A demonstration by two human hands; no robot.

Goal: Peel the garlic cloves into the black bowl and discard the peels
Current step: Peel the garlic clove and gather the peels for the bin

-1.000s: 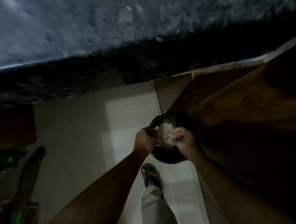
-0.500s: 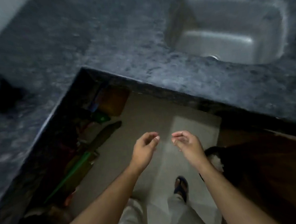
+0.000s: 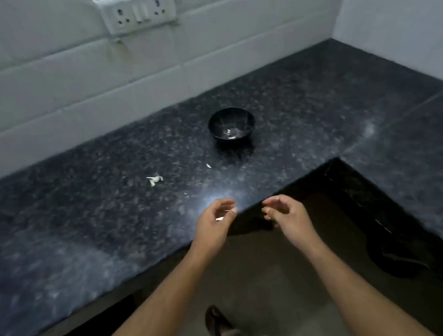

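No writing is legible. Both hands hover at the worktop's (image 3: 93,229) inner corner, left hand (image 3: 214,227) and right hand (image 3: 288,217) with fingers loosely curled, holding nothing. Black bowl (image 3: 231,126) sits near the back edge.

The picture is dim and a little soft, with motion blur. A pale glare lies on the dark countertop (image 3: 114,227) near its front edge. The wide lens bends the wall tiles (image 3: 52,82).

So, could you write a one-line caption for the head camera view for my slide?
Both hands, left and right, hover at the counter edge, with the black bowl and peel scraps beyond.
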